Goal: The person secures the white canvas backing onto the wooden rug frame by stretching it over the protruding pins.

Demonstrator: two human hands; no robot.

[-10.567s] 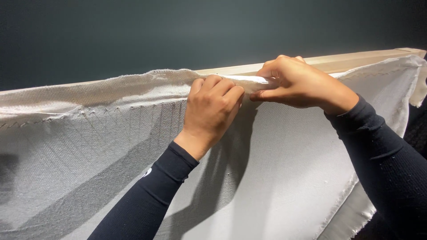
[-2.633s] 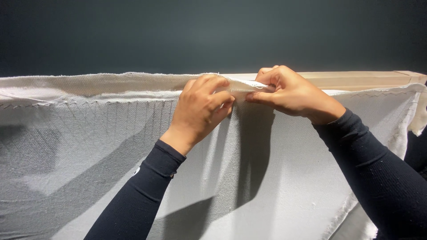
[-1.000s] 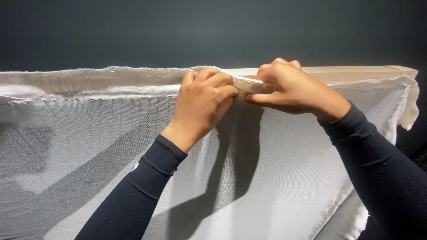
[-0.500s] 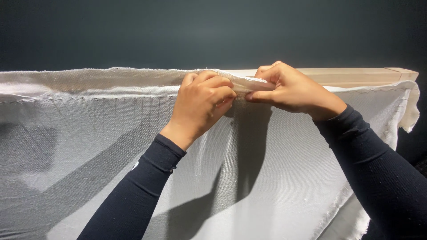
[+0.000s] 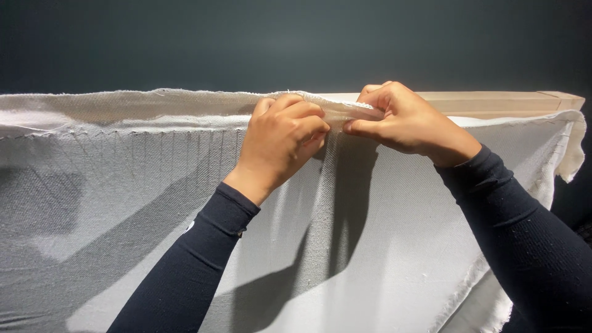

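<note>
We see our left hand (image 5: 280,139) and right hand (image 5: 404,117) pinching the folded top edge of the white cloth (image 5: 382,246) (frayed at its right side) over a wooden bar (image 5: 505,102); a dark wall (image 5: 296,43) rises behind.

The cloth (image 5: 382,246) is off-white with a fine woven grain, crossed by grey shadows, and its frayed top edge is cream. The wooden bar (image 5: 493,102) behind it is pale tan. Both sleeves (image 5: 197,265) are dark navy, the left one bearing a small white mark. The wall (image 5: 296,43) is a flat dark blue-grey
</note>
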